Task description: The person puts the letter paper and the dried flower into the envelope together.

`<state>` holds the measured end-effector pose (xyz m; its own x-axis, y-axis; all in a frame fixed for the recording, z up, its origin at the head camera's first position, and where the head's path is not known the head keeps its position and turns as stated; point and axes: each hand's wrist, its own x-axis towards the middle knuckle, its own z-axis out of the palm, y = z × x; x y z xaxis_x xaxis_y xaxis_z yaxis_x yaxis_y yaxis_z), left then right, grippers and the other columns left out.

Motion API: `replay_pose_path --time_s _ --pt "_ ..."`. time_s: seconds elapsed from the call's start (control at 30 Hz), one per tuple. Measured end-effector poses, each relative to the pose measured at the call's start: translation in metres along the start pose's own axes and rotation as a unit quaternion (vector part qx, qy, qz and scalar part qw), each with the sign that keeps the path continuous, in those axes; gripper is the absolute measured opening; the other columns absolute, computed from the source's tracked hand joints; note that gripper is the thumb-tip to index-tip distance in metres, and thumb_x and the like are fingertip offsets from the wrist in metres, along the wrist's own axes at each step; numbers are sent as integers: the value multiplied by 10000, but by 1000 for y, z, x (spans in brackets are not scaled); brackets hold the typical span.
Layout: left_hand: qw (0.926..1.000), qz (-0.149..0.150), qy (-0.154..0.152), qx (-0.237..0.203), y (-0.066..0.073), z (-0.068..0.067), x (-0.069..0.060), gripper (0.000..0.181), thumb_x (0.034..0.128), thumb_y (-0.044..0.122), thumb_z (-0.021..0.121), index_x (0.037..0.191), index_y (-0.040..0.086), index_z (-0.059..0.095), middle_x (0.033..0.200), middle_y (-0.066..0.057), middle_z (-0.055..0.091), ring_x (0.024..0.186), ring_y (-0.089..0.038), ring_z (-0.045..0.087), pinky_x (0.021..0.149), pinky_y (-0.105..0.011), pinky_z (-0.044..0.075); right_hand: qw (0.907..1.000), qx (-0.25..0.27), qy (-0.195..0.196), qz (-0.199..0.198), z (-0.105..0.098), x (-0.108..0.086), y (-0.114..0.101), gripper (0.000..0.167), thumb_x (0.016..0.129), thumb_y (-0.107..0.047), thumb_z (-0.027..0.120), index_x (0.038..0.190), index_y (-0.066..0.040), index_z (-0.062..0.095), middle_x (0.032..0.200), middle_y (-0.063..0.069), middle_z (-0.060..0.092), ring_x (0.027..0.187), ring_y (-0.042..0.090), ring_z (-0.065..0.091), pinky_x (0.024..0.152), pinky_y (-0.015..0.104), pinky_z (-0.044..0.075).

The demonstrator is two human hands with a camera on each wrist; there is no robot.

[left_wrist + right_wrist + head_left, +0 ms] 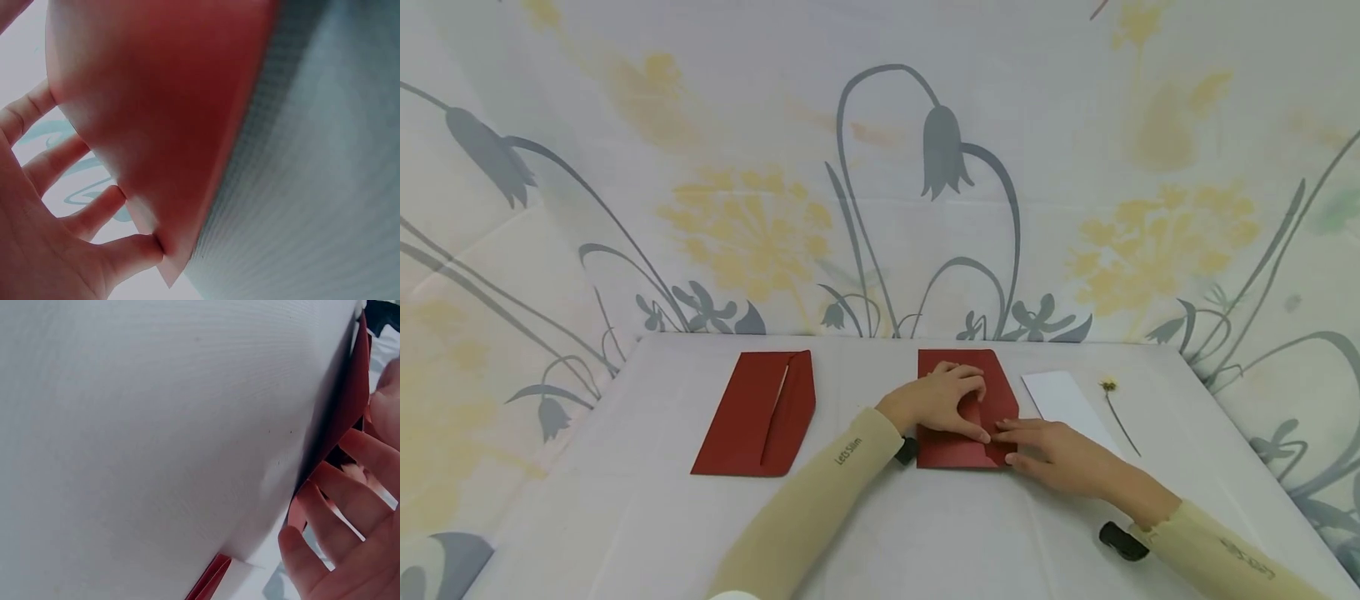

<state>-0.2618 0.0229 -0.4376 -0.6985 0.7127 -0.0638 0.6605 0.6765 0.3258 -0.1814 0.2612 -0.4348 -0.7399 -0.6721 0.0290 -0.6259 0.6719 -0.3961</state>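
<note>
A red envelope (936,454) lies on the table at centre right, its flap side to the right. My left hand (942,403) rests over its middle, fingers bent and thumb spread toward the flap. From the right, my right hand (1063,460) touches the flap's edge with extended fingers. In the left wrist view, the left hand's fingertips (147,250) meet the edge of the red paper (162,112). The right wrist view shows the right hand (350,531) with its fingers along a red edge (344,412). Whether anything is inside the envelope I cannot tell.
Another red envelope (737,417) lies to the left, with a pale edge showing beside its flap. A white card (1067,400) lies right of the centre envelope, partly behind the right hand. Farther right is a yellow flower (1108,385) on a thin stem. Floral cloth hangs behind.
</note>
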Motion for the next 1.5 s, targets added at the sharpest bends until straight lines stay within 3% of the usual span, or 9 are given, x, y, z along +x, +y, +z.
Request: replay_pose_path --time_s 0.17,0.3,0.53,0.67,0.8,0.9,0.97,1.2,1.5 --pt "10000 -27 29 6 2 0 1 545 801 693 679 1110 265 545 1551 55 359 1396 -247 308 1033 -443 433 9986 216 484 57 -4 -6 5 332 952 -140 672 1283 -154 668 1324 9 631 1197 250 604 947 476 504" --pt "10000 -54 16 -30 2 -2 0 548 797 694 682 1114 268 544 1535 67 369 1388 -238 309 1026 -426 438 9937 301 1006 389 -12 -13 12 313 915 -80 705 1224 -131 698 1227 -15 681 1120 235 642 880 431 546" --pt "10000 -67 -42 -38 3 -3 -1 556 804 685 681 1143 267 539 1519 63 372 1384 -235 305 1021 -415 442 9728 288 2083 975 -29 -29 30 241 866 -10 744 1103 -53 721 1028 81 732 847 182 700 707 275 576" --pt "10000 -67 -32 -62 2 -3 -1 551 805 681 683 1138 267 538 1519 63 372 1378 -232 308 1036 -427 427 9613 205 2443 1257 -35 -40 45 251 848 -5 759 1092 -45 716 1003 100 732 829 11 644 686 141 519" --pt "10000 -48 -26 -36 2 -2 -1 549 808 680 682 1133 262 537 1513 58 377 1370 -234 316 1038 -428 424 9571 207 2283 1774 -38 -51 56 276 850 -43 759 1117 -27 693 1003 126 728 846 74 676 684 181 527" --pt "10000 -57 -39 -15 2 -2 0 548 808 681 680 1132 263 535 1510 58 379 1367 -235 318 1025 -417 434 9544 215 1973 2231 -39 -54 58 318 864 -116 763 1149 -12 668 1007 149 721 895 308 699 684 289 537" --pt "10000 -58 -38 -3 2 -1 0 547 809 682 678 1134 265 535 1510 59 379 1363 -233 321 1020 -413 437 9527 216 1820 2425 -40 -55 60 365 864 -162 773 1166 3 649 1020 176 713 935 386 676 698 344 527" --pt "9999 -99 -85 -6 2 -2 0 558 802 700 670 1141 277 537 1533 65 361 1375 -229 312 1037 -425 429 9475 290 1604 2752 -32 -52 70 458 831 -217 811 1174 25 628 1055 214 694 996 408 642 783 481 500" --pt "9998 -151 -104 -1 3 -3 0 555 804 699 669 1146 282 539 1549 61 348 1387 -240 306 1029 -421 438 9411 322 1530 2998 -26 -49 67 526 791 -253 846 1151 54 617 970 190 692 910 366 640 769 511 503"
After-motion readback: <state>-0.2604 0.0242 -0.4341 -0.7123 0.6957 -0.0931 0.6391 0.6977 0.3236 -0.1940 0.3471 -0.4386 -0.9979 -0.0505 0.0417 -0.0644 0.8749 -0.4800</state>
